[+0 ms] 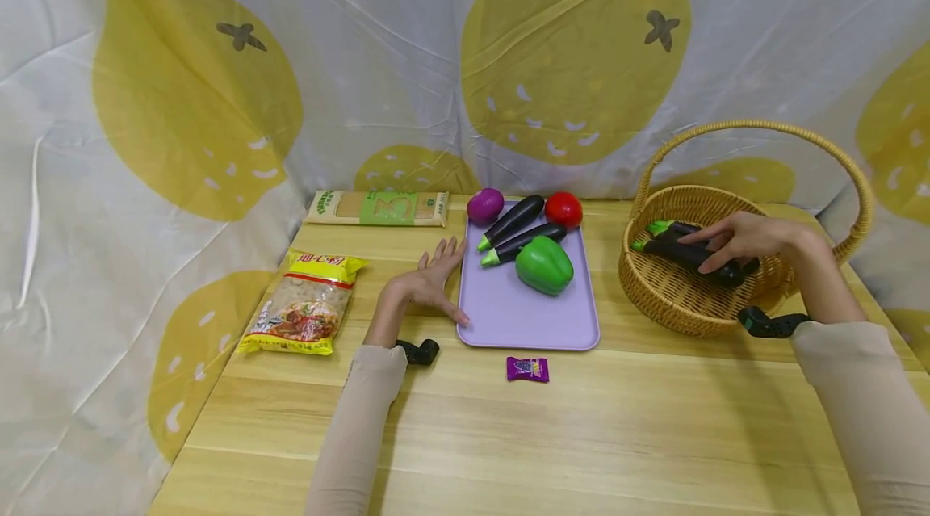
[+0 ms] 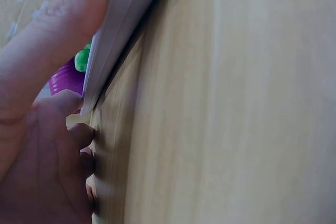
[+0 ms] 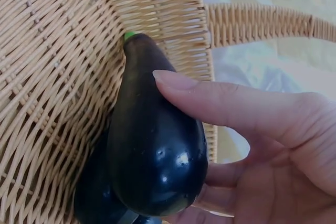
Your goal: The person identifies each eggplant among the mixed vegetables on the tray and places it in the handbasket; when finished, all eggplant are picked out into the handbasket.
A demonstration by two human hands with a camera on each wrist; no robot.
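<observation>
In the head view my right hand [image 1: 756, 237] reaches into the wicker basket [image 1: 654, 298] and grips a dark eggplant [image 1: 679, 254]. The right wrist view shows my thumb across the glossy eggplant [image 3: 152, 135], fingers on its far side. A second eggplant [image 3: 93, 184] lies beneath it against the wicker. My left hand [image 1: 427, 282] spreads its fingers at the left edge of a lilac tray [image 1: 523, 329], thumb at the rim. On that tray lie two eggplants [image 1: 517, 219], a green bell pepper [image 1: 545, 266], a red tomato [image 1: 563, 210] and a purple onion [image 1: 485, 206].
A noodle pack [image 1: 378, 208] lies at the back left, with a yellow-and-clear food bag [image 1: 303, 304] nearer me. A small purple packet [image 1: 527, 369] sits before the tray. The basket's tall handle [image 1: 756, 125] arches over its opening. A lemon-print cloth [image 1: 378, 56] hangs behind the table.
</observation>
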